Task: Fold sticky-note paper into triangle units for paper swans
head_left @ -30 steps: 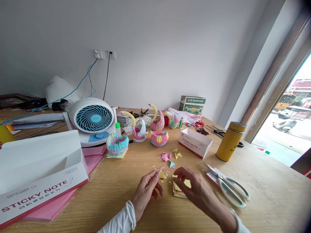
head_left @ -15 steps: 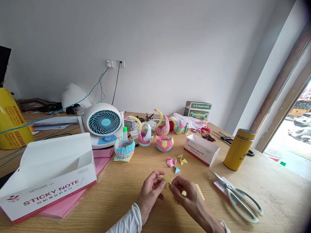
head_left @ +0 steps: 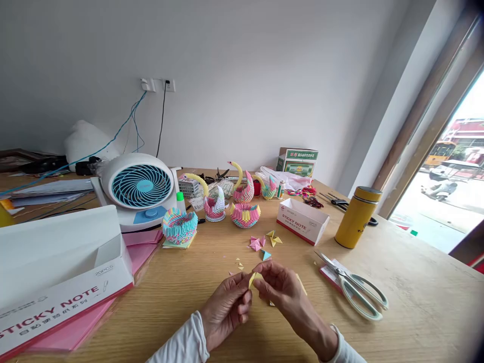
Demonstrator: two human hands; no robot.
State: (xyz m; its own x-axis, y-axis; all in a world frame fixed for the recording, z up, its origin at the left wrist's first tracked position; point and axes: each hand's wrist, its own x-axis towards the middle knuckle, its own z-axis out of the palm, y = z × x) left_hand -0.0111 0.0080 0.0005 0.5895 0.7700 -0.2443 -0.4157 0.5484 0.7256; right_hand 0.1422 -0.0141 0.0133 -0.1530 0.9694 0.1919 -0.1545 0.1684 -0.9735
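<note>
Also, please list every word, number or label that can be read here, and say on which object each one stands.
"STICKY NOTE": front of the large white box at the left.
"20PCS": same box, upper right of its front; the small print under the name is too small to read.
"STICKY NOTE": side of the small white box.
Green carton: print too small.
Yellow flask: mark unreadable.

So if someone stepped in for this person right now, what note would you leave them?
Left hand and right hand: both pinch one small yellow paper piece between the fingertips, raised above the table.
Nearby: loose folded paper triangles lie just beyond the hands, scissors to the right on a pink pad, small sticky note box behind them.
Done: several finished paper swans and baskets stand by the fan.
Left: this yellow piece is only partly folded.
</note>
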